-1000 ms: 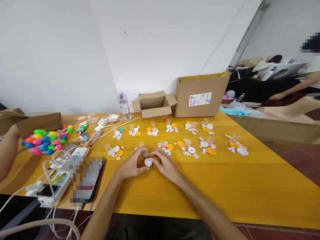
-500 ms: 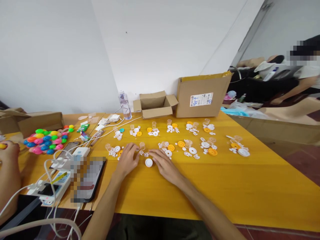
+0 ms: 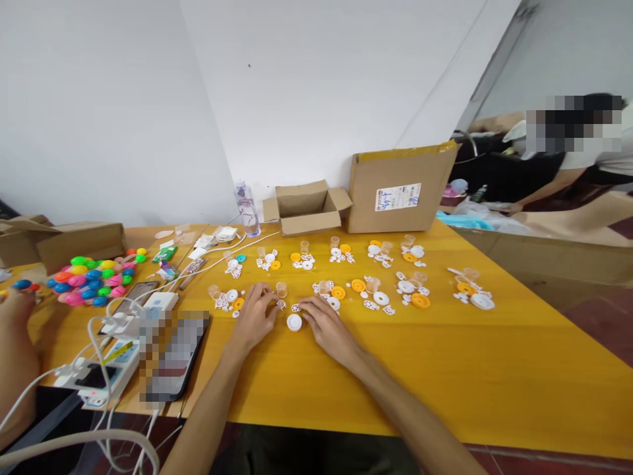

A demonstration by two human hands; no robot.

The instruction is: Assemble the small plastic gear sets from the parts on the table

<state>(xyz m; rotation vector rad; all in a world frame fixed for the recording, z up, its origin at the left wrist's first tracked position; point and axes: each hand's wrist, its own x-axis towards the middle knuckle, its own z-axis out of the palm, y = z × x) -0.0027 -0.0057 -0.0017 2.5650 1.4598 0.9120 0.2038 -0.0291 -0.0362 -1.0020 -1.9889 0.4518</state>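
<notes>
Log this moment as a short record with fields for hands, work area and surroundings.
left hand: on the table, fingertips at a small white cutout piece; grip unclear
right hand: fingertips beside another white cutout piece; contact unclear
between hands: white round part, lying on the table
beyond hands: clear cup, groups of small plastic parts
back of table: water bottle, open cardboard box, large carton
left side: colorful balls, power strips
others: one person's arm at far left, another person's arm at right
</notes>
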